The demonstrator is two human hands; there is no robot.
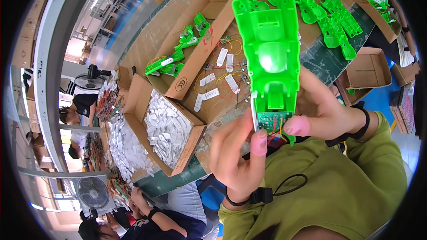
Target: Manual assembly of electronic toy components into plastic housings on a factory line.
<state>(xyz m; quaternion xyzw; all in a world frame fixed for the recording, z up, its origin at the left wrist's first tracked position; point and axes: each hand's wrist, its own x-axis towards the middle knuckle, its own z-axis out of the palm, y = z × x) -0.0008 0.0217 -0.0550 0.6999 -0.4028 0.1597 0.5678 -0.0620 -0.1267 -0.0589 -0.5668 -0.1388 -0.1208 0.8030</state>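
A bright green plastic housing shell (272,53) is held up before me, its hollow inside facing me. At its lower end sits a green circuit board (272,121) with red and yellow wires. My right hand (327,111) grips the shell's right side, its thumb in a pink finger cot by the board and wires. My left hand (235,155) is closed at the lower left edge, pinching a narrow white plastic piece (255,111) against the shell's side. A pink cot covers that thumb too. The fingers behind the shell are partly hidden.
A carton of white plastic pieces (167,126) stands at left, beside a long carton (209,40) with green assemblies. Loose white pieces (231,83) and wires lie on the table. Green shells (331,22) are piled at far right. A co-worker's hands (141,202) work at lower left.
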